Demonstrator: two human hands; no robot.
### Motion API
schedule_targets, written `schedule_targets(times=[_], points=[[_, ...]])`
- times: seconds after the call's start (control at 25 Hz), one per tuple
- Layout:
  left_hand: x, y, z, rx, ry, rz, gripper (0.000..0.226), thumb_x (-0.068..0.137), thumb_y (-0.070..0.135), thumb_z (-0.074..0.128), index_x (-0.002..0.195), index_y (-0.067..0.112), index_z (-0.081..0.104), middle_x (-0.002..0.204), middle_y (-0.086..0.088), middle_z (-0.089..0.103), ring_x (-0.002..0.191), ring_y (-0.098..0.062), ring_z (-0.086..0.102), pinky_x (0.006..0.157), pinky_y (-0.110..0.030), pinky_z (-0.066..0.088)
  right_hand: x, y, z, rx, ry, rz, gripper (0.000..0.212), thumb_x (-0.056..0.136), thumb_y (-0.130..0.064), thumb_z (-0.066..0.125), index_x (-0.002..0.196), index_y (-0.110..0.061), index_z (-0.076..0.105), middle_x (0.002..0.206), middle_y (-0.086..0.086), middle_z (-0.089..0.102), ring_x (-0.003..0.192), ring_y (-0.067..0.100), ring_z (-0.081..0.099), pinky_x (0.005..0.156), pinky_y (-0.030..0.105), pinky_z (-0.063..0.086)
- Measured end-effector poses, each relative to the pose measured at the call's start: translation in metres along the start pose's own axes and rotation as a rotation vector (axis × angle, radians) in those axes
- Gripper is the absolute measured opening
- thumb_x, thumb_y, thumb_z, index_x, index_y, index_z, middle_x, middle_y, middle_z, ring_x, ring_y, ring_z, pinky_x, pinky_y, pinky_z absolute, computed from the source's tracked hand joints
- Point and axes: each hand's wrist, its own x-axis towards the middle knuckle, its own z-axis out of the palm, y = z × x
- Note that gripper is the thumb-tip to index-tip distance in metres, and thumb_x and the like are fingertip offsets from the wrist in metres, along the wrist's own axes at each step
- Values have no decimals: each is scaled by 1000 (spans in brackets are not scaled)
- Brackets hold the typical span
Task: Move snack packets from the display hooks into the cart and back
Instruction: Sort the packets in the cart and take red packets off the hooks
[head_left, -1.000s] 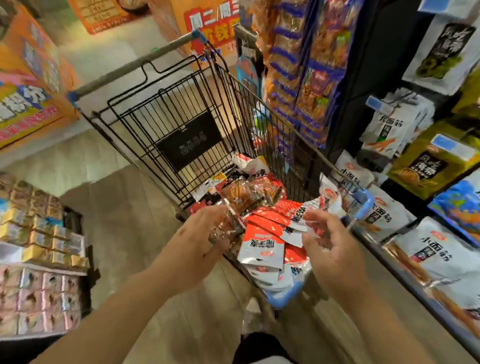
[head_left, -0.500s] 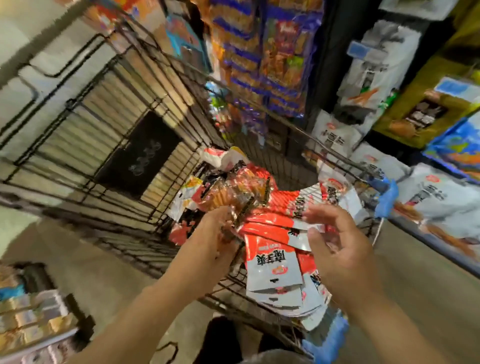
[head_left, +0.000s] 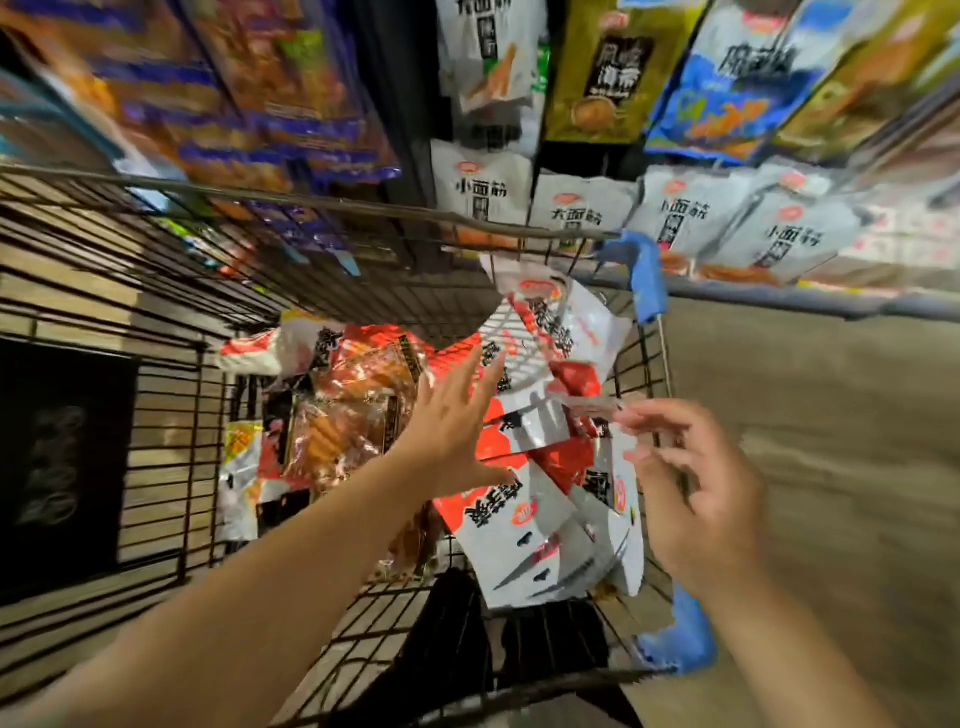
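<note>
One drop looks done: the left hand (head_left: 452, 431), a second ago gripping an orange packet (head_left: 345, 426), spreads empty over the cart (head_left: 166, 291), packet lying just left. The right hand's (head_left: 693, 475) grip I cannot tell.

A shop aisle, plainly: a black wire shopping cart (head_left: 311, 203) with blue corner bumpers (head_left: 644, 275) stands on a wood-look floor (head_left: 810, 415), close beside a display where bagged snacks hang in rows: white packets (head_left: 483, 195), an olive-yellow bag (head_left: 597, 78), blue bags (head_left: 727, 88), orange-and-purple bags (head_left: 260, 93). More snack packets (head_left: 519, 525) lie heaped inside the cart.
</note>
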Motion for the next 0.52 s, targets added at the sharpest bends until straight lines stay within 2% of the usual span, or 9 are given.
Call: schedule_targets(times=[0.08,0.2,0.28,0.36,0.44,0.48,0.52], points=[[24,-7,21,66,-36,29,141,74,75,73,153,35,-36,170,-4,-24,159,-29,-14,121,-60,-13,-4,15,15,-16,17,19,31,92,-23,51,115,-42,59,116,-18,66,108,10,66,83,25,57],[46,-21,50,160,-3,54,131,80,82,59,147,36,-45,171,-8,-18,160,-31,-7,120,-67,-8,-9,31,33,-56,72,-22,30,92,-17,51,117,-29,61,115,-17,65,107,12,66,84,21,55],[52,-24,64,172,30,79,122,88,76,53,148,34,-44,171,-8,-20,160,-31,-4,120,-71,-1,-10,35,36,-69,121,-73,28,92,-13,52,117,-20,62,113,-12,66,106,12,66,82,20,55],[56,-21,76,159,110,161,105,96,54,58,159,26,-21,172,-17,3,157,-37,17,114,-79,21,-11,39,34,-64,179,-91,29,91,-10,54,116,-20,62,112,-10,67,104,16,67,80,26,57],[58,-16,82,173,277,249,89,92,18,70,158,12,10,163,-27,32,145,-45,42,99,-80,40,-13,41,34,-34,220,-77,30,90,-10,53,116,-22,61,111,-9,68,103,19,69,80,30,58],[60,-17,83,182,320,265,88,88,5,70,156,10,16,159,-29,37,142,-48,44,97,-79,42,-14,41,33,-19,232,-69,30,90,-10,53,116,-23,61,111,-8,68,102,20,69,80,32,59],[63,-19,82,170,302,241,89,87,0,66,158,13,14,161,-29,34,145,-48,40,100,-79,39,-14,41,33,-10,238,-66,29,90,-10,53,116,-22,61,110,-7,69,102,20,69,80,33,59]])
